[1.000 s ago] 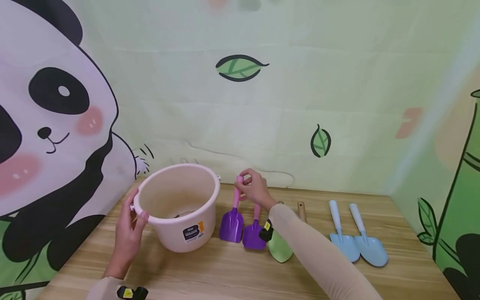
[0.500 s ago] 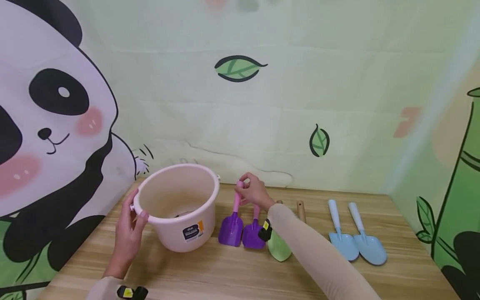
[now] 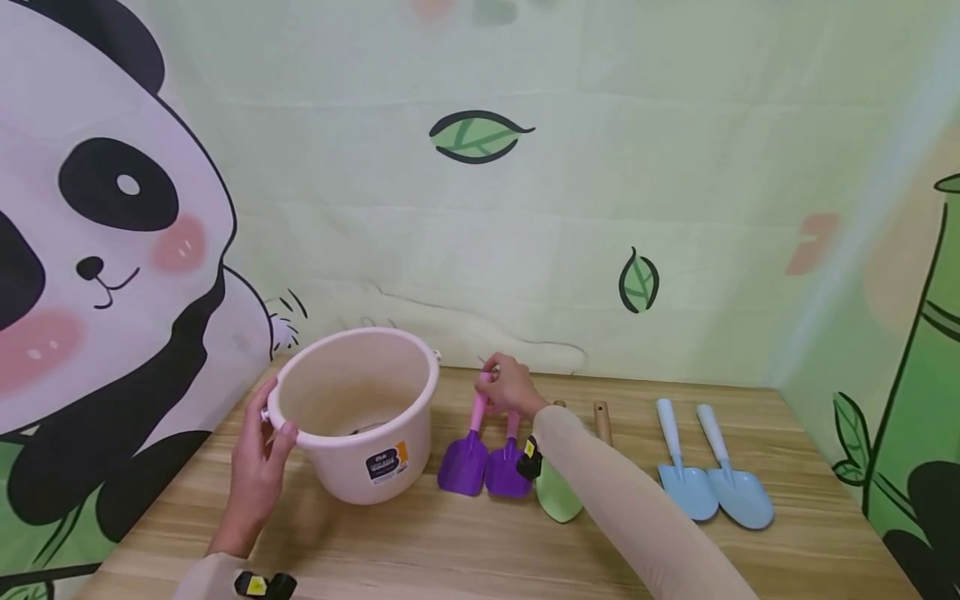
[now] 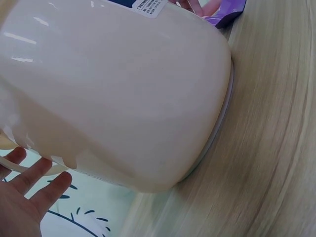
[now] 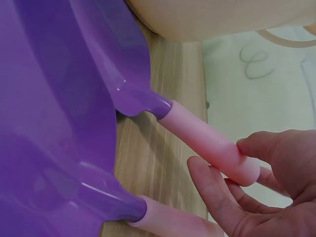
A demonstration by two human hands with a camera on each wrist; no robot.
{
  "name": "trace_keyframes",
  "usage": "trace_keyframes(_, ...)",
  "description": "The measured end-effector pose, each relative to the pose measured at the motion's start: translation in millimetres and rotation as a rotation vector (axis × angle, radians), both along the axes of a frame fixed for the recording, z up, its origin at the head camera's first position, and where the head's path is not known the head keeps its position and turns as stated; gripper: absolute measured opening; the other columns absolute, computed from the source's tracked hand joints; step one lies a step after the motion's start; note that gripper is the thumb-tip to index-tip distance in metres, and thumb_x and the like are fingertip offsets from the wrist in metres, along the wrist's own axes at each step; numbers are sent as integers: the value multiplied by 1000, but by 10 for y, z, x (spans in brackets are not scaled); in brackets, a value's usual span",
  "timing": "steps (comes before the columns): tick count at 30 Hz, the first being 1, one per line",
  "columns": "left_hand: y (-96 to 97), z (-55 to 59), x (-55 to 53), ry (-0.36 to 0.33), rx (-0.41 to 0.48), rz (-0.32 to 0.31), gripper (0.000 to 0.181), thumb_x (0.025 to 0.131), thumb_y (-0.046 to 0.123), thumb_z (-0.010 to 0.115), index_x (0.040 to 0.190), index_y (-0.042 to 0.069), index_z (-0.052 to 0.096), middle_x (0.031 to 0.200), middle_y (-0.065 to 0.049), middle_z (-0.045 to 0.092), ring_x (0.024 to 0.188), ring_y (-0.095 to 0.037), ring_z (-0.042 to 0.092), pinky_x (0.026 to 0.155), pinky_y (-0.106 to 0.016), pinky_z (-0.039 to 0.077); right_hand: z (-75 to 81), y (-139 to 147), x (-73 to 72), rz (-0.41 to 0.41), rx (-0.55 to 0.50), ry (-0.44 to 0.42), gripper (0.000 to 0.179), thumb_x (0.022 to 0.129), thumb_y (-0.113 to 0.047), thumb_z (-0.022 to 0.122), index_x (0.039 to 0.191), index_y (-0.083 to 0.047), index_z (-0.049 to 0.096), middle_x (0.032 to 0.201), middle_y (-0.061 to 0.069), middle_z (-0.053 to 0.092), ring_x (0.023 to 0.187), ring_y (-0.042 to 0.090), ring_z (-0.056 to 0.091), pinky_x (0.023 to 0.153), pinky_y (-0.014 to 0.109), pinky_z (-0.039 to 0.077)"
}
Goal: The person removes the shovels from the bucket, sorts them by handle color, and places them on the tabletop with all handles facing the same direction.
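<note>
A pale pink bucket [image 3: 367, 462] stands upright on the table, a dark label on its front. Against its left rim and side lies my left hand [image 3: 258, 467]; the left wrist view has its fingers spread and fairly straight beside the bail. My right hand [image 3: 512, 387] pinches the pink handle of a purple shovel [image 3: 462, 465] near its end, between thumb and fingers. That shovel's blade points toward me, right of the bucket. Beside it rests a second purple shovel [image 3: 508, 473] with a pink handle, close under my right hand.
A green trowel [image 3: 558, 496] lies partly beneath my right sleeve, and a wooden handle [image 3: 603, 421] shows behind the arm. Two light-blue trowels, a left one [image 3: 688, 493] and a right one [image 3: 742, 500], lie farther right. A printed cloth [image 3: 525, 250] hangs behind the table [image 3: 420, 550].
My right hand has come down a little with the purple shovel, its handle end sinking and shifting slightly right. The left hand and bucket look unmoved.
</note>
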State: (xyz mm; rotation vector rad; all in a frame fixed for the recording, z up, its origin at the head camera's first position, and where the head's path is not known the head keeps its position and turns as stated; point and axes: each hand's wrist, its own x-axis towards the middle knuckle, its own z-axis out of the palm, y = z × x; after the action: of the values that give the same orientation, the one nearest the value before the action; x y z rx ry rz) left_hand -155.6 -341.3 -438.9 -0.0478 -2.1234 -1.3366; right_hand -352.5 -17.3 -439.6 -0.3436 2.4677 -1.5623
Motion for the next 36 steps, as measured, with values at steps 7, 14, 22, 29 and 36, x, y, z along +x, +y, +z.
trace_keyframes(7, 10, 7, 15, 3, 1, -9, 64, 103, 11, 54, 161, 24, 31, 157, -5, 42, 129, -25, 52, 91, -10, 45, -31, -16, -11, -6, 43, 34, 27, 92, 0, 70, 116, 1, 60, 106, 22, 66, 73, 27, 70, 63, 40, 62)
trace_keyframes(14, 14, 16, 13, 9, 6, -17, 64, 103, 10, 54, 162, 23, 31, 157, -6, 41, 129, -21, 52, 91, -11, 46, -28, -22, 2, -6, 84, 35, 27, 93, -1, 69, 118, 0, 59, 107, 24, 66, 72, 28, 70, 63, 41, 62)
trace_keyframes(22, 12, 18, 16, 10, 3, -15, 64, 103, 10, 54, 162, 22, 31, 157, -8, 41, 128, -27, 53, 90, -10, 46, -10, -7, 17, 8, 146, 45, 32, 93, -2, 68, 124, 2, 58, 106, 22, 65, 64, 27, 70, 59, 37, 61)
trace_keyframes(29, 19, 31, 18, -1, 2, -14, 64, 104, 9, 53, 162, 24, 31, 158, -6, 41, 130, -36, 51, 90, -10, 46, -45, 18, -7, 14, 239, 84, 35, 93, -5, 67, 127, 0, 58, 94, 14, 62, 62, 27, 71, 58, 35, 60)
trace_keyframes(36, -1, 58, 42, -43, -32, -24, 65, 106, 13, 53, 163, 26, 27, 160, -9, 38, 129, -39, 50, 89, -10, 46, -33, 41, 7, 23, 277, 141, 34, 92, -8, 66, 125, -2, 60, 95, 12, 65, 64, 22, 68, 60, 30, 58)
